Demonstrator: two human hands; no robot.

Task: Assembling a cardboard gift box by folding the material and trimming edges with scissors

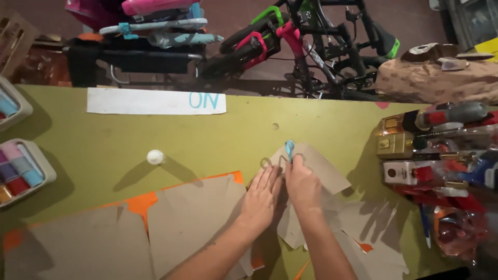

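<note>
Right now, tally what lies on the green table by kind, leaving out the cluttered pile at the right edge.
Hands at work: 2, the left hand flat on cardboard, the right hand with a blue-handled tool in its grip
Trays of coloured spools: 2
White paper strip: 1
Small white round object: 1
Brown cardboard pieces: several, overlapping, count unclear
Total countable: 7

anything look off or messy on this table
Nothing is spilled or broken. The brown card sheets lie overlapped and askew, with jagged cut edges. A small white bottle stands alone on the green table. The left hand presses a card piece; the right hand holds a blue tool.
</note>
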